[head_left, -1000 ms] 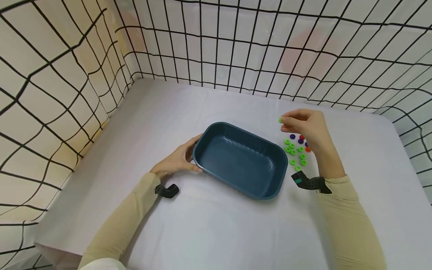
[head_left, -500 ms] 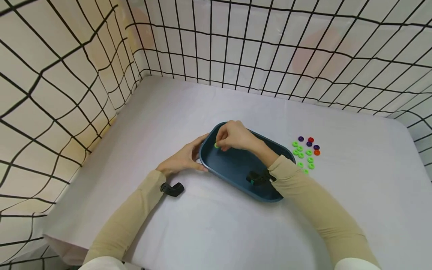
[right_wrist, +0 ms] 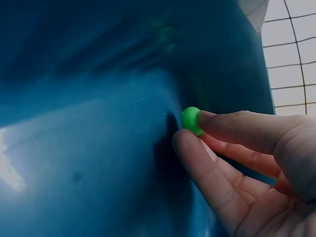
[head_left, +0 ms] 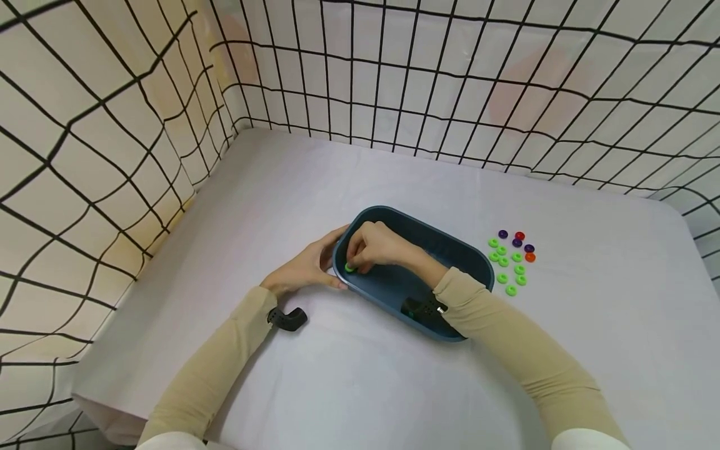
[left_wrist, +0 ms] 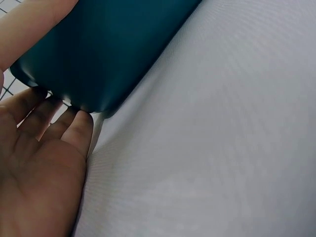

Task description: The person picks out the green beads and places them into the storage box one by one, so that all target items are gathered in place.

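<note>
A dark blue rectangular tub (head_left: 388,284) sits on the white-covered table. My left hand (head_left: 304,270) holds its left end, thumb along the near side and fingers against the end wall; in the left wrist view those fingers (left_wrist: 79,129) touch the tub's outer wall. Inside the tub, my right hand (head_left: 378,242) pinches a small bright green ring (right_wrist: 190,121) between thumb and fingertips, close to the left end wall. Several green rings (head_left: 503,262) lie loose right of the tub, with purple rings (head_left: 517,243), a red ring (head_left: 520,235) and an orange ring (head_left: 530,257) behind them.
A black wire grid (head_left: 416,81) with white sheeting behind it stands along the back and left of the table (head_left: 292,181). Each wrist wears a black camera band (head_left: 288,319). The right forearm crosses over the tub's right part.
My right hand has moved left from above the loose rings into the tub, carrying the green ring, then lower toward the left end. The left hand keeps its hold on the tub.
</note>
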{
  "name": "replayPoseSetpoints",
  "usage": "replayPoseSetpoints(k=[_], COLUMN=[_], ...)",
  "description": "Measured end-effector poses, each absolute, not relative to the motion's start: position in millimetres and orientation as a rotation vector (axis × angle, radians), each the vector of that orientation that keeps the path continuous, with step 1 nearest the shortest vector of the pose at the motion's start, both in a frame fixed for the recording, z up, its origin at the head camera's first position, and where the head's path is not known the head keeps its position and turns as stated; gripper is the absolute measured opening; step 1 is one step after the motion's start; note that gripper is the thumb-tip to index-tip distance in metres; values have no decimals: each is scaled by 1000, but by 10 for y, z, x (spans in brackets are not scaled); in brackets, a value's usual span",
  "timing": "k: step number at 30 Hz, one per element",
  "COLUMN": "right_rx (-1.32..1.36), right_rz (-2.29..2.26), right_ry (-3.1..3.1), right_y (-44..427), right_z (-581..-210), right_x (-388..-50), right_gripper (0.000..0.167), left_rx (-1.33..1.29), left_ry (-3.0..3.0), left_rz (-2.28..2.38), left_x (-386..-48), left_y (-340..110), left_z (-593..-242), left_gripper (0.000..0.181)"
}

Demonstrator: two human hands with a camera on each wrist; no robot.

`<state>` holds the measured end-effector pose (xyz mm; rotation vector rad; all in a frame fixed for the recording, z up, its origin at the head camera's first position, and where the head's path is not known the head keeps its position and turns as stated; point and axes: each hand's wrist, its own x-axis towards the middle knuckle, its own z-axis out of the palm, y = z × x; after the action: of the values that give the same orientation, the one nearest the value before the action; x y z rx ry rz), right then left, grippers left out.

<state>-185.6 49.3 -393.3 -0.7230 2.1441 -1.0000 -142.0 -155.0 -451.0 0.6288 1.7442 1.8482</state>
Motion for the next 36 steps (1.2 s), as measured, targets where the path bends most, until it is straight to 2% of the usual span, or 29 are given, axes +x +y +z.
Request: replayPoseSetpoints(k=[23,36], right_rx=[-769,-704], right_rz=[-905,-1093], right_ry=[2162,2210], right_y=[501,726], right_z=[-3973,-3519], right_x=[-1822,-1924], right_gripper=[5,8], left_rx=[655,618], left_ry=[1702,1728], left_rz=[1860,1847], left_x=[-1423,-1394], left_y=[-1494,-1514], left_z=[-4538,-4493], left_gripper=[112,114])
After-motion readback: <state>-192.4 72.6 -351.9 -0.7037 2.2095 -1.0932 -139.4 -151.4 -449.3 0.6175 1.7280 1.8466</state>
